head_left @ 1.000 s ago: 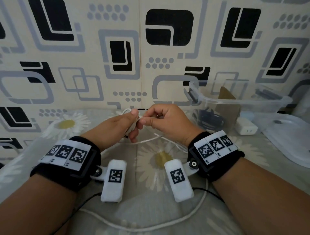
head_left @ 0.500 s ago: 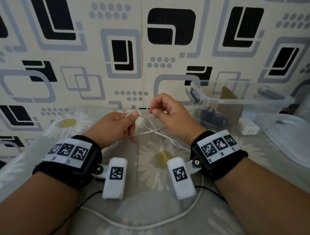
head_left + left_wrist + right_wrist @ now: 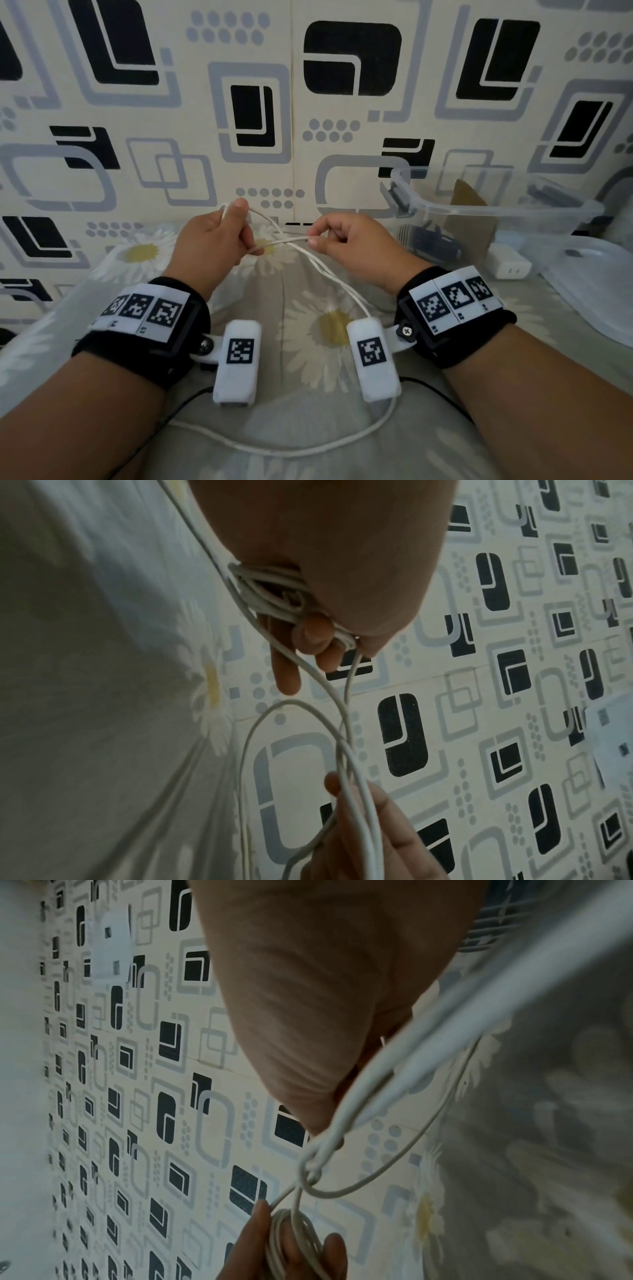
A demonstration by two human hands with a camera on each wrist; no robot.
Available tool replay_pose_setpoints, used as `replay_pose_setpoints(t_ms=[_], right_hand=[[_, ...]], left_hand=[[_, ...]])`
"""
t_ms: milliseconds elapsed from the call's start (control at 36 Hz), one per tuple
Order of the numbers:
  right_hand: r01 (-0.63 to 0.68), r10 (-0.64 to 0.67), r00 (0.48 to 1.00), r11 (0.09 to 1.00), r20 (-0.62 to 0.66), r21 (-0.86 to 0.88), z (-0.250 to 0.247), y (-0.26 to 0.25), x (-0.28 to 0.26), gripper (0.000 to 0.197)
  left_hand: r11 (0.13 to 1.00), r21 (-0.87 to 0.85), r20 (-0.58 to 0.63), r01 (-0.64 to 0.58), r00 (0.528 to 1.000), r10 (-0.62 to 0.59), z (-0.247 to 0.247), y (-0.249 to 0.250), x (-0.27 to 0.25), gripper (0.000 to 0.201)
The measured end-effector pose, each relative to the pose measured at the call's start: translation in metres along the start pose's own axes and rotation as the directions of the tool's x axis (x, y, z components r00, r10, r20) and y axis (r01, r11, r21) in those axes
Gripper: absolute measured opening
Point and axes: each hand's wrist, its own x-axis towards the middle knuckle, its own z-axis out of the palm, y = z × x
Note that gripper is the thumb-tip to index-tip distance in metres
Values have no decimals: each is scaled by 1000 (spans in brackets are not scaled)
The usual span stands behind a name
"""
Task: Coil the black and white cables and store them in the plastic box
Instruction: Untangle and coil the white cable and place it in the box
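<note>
My left hand (image 3: 222, 236) grips a small coil of the white cable (image 3: 270, 588), the loops bunched in its curled fingers; the right wrist view shows the same coil (image 3: 294, 1240) from below. My right hand (image 3: 337, 240) pinches the white cable (image 3: 284, 241) a short way to the right, and the strands cross between the two hands. The loose tail (image 3: 291, 450) runs down under my right wrist and curves across the bed near me. The clear plastic box (image 3: 507, 209) stands at the right with the coiled black cable (image 3: 435, 240) inside it.
A white charger block (image 3: 510, 265) lies in front of the box. The clear lid (image 3: 603, 291) lies at the far right. A brown cardboard piece (image 3: 469, 212) stands in the box. The patterned wall (image 3: 308, 102) rises close behind my hands. Daisy-print bedding (image 3: 329, 329) covers the surface.
My hands have drawn apart: the left rose and moved left with the coil, while the right pulled a stretch of cable out to the right, forming a fresh loop.
</note>
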Motion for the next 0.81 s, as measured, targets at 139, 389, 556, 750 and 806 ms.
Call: replay_pose_setpoints(t_ms=[139, 389, 556, 750, 806], right_hand=[[5, 1, 996, 998, -88, 68, -6, 1, 1, 7], [-75, 77, 991, 997, -110, 26, -5, 7, 2, 10], [-170, 158, 981, 979, -108, -114, -6, 11, 2, 14], [-154, 153, 988, 983, 11, 97, -5, 3, -1, 40], [-234, 214, 960, 967, 181, 102, -3, 1, -4, 69]], left_hand=[[987, -132, -129, 88, 986, -105, -9, -3, 11, 52], [648, -740, -228, 182, 838, -495, -36, -9, 28, 45], [543, -820, -143, 179, 855, -498, -36, -8, 26, 47], [553, -828, -151, 92, 913, -379, -23, 8, 16, 47], [560, -824, -158, 89, 913, -376, -23, 8, 17, 47]])
